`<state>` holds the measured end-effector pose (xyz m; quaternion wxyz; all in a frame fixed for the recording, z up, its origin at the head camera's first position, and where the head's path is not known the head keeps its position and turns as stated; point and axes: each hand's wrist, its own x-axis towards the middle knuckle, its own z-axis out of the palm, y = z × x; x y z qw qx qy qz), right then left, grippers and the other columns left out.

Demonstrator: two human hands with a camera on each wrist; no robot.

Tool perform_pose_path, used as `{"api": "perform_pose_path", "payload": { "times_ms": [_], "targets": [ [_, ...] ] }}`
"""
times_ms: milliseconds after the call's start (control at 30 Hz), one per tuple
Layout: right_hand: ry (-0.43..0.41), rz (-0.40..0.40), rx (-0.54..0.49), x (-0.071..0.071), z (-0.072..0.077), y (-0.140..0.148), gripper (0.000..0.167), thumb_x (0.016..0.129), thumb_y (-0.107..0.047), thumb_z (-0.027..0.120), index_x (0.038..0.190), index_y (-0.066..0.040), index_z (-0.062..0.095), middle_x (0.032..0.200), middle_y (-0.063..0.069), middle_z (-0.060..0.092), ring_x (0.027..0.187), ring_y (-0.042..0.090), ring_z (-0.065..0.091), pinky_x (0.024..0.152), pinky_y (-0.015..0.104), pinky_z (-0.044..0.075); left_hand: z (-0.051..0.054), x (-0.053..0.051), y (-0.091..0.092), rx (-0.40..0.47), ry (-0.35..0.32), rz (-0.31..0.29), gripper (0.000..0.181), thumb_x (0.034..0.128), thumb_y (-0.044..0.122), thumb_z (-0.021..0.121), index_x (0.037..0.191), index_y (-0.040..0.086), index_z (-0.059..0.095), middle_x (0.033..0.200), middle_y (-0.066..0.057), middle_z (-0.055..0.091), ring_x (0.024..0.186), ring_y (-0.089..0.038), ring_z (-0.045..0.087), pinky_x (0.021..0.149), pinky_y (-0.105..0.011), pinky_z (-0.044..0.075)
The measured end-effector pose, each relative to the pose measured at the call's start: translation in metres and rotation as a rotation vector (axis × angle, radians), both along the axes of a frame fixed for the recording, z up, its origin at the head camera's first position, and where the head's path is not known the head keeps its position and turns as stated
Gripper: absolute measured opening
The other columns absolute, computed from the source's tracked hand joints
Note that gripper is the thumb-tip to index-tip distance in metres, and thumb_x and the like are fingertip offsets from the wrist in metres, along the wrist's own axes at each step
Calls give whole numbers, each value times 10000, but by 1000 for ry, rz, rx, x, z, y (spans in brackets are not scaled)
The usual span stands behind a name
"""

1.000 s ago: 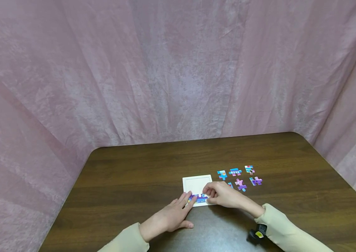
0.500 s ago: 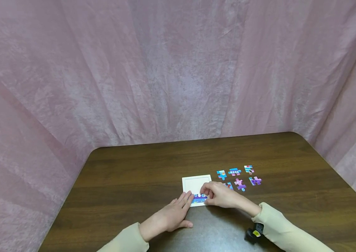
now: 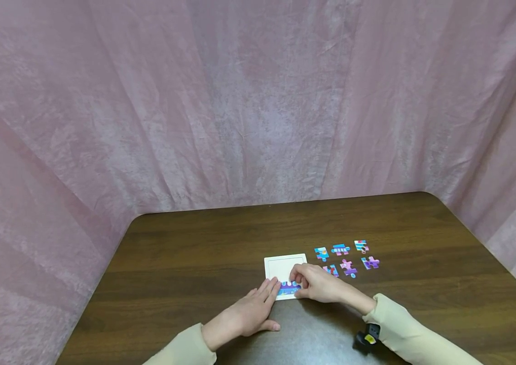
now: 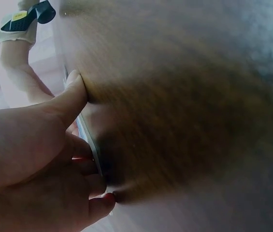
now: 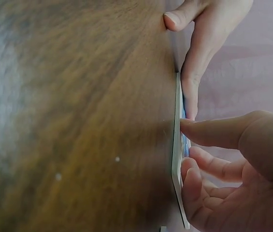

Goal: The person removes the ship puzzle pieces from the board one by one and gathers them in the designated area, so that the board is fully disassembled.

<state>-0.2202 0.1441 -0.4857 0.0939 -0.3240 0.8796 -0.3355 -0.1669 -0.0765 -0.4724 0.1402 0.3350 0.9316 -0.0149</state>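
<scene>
A square white puzzle tray (image 3: 280,266) lies flat on the table, with joined blue and purple jigsaw pieces (image 3: 288,289) along its near side. My left hand (image 3: 250,310) rests over the tray's near left corner, its straight fingers on the pieces and the thumb out on the tabletop. At the right end of that row, my right hand (image 3: 319,284) pinches a jigsaw piece between thumb and curled fingers; the piece is mostly hidden by them. In the right wrist view, the thumb and fingertips sit at the tray's edge (image 5: 177,140), around a bit of blue.
Several loose jigsaw pieces (image 3: 340,249) lie in two rows right of the tray, the nearest one (image 3: 331,270) partly behind my right hand. A brown wooden table (image 3: 194,253) bears everything. A pink curtain (image 3: 258,101) hangs behind it.
My right hand has shifted slightly left along the near row of pieces. My left fingers have drawn back a little to the left, with the hand still resting on the tray.
</scene>
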Motion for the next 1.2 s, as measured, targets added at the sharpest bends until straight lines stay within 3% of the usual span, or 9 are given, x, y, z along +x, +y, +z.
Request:
{"api": "perform_pose_path", "payload": {
  "times_ms": [600, 1200],
  "targets": [
    [-11, -16, -49, 0, 0, 0, 300, 764, -31, 767, 971, -82, 555, 797, 25, 654, 675, 16, 552, 612, 179, 464, -3, 0, -1, 18, -3, 6, 890, 893, 558, 546, 1526, 23, 223, 1605, -134, 223, 1479, -270, 242, 1145, -396, 342],
    [38, 2, -21, 3, -2, -1, 257, 796, -64, 754, 974, -106, 574, 751, -20, 614, 648, -23, 506, 611, 171, 447, -2, 0, -2, 30, 6, -4, 886, 895, 553, 549, 1521, 12, 232, 1601, -145, 229, 1475, -278, 250, 1141, -397, 349]
  ]
}}
